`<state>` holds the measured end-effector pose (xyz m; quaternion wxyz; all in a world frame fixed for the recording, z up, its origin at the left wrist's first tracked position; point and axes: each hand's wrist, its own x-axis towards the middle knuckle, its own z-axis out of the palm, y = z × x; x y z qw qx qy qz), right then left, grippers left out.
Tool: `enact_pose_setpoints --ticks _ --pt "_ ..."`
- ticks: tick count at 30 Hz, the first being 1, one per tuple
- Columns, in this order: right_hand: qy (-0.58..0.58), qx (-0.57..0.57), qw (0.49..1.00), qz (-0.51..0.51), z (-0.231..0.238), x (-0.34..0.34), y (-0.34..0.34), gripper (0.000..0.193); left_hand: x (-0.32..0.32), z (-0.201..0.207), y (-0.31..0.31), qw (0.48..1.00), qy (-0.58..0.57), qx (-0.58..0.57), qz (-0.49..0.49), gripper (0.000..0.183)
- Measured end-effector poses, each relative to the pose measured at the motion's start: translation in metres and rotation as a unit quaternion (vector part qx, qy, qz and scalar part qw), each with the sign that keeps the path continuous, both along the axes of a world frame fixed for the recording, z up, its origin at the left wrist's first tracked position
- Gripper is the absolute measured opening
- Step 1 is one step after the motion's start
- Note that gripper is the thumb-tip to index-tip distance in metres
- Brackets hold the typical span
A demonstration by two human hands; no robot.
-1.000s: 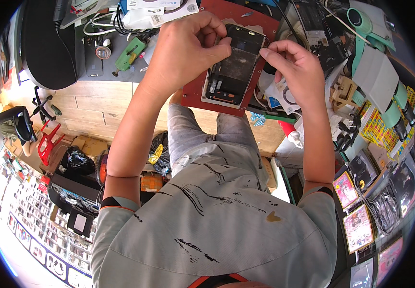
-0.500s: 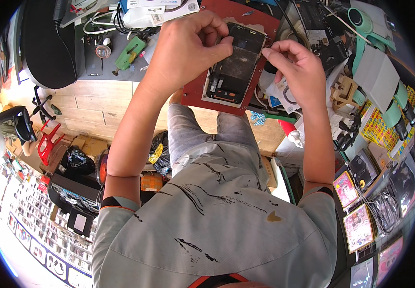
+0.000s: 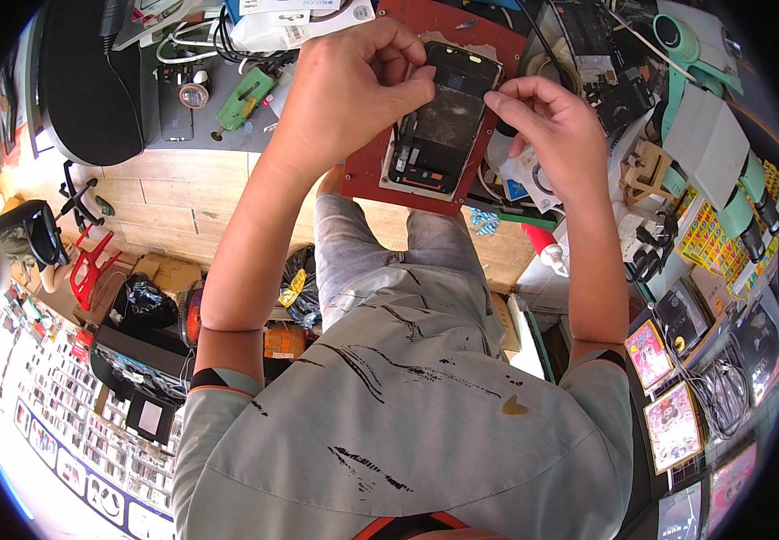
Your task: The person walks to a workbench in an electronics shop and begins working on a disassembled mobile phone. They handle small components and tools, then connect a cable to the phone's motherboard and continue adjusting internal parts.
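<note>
A black phone screen panel (image 3: 457, 112) lies back side up on a flat red plate (image 3: 367, 171). Thin flex parts with small orange marks show at its near end. At its upper left edge is my left hand (image 3: 353, 85), thumb and forefinger pinched together and the other fingers curled. My right hand (image 3: 556, 126) is by the panel's upper right edge, its thumb and forefinger also pressed together. Whatever sits in either pinch is too small or hidden to make out.
Left of the plate lie a green tool (image 3: 245, 97) and a black mat (image 3: 92, 81). A red bottle with a white nozzle (image 3: 548, 250) is at the right, near a green and grey microscope (image 3: 709, 126). Cables and papers crowd the bench's far side.
My right hand has shifted slightly to the left, its fingertips now closer over the panel's right edge. My left hand stays almost where it was.
</note>
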<state>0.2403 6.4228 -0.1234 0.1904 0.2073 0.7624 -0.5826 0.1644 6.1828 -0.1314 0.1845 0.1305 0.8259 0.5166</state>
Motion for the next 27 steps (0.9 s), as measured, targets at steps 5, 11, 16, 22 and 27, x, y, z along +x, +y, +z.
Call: enact_pose_setpoints --ticks 5,11,16,22,27 --pt "-0.007 -0.013 1.0 0.001 0.0 0.0 0.002 0.025 0.0 -0.001 0.001 1.0 0.008 0.003 -0.005 0.011" --pt "-0.002 -0.027 1.0 -0.002 -0.002 0.002 0.003 0.024 -0.001 0.006 0.0 0.998 0.059 -0.013 -0.002 0.019" --pt "-0.011 -0.032 0.999 -0.009 -0.002 0.002 0.003 0.023 0.024 0.027 0.014 0.962 0.26 -0.076 0.026 0.019" --pt "-0.016 -0.02 1.0 -0.003 0.002 -0.002 0.001 0.023 0.086 0.02 0.049 0.951 0.258 -0.148 0.082 0.021" --pt "-0.018 -0.015 1.0 0.002 0.002 -0.002 0.002 0.022 0.093 0.012 0.058 0.945 0.252 -0.172 0.118 0.021"
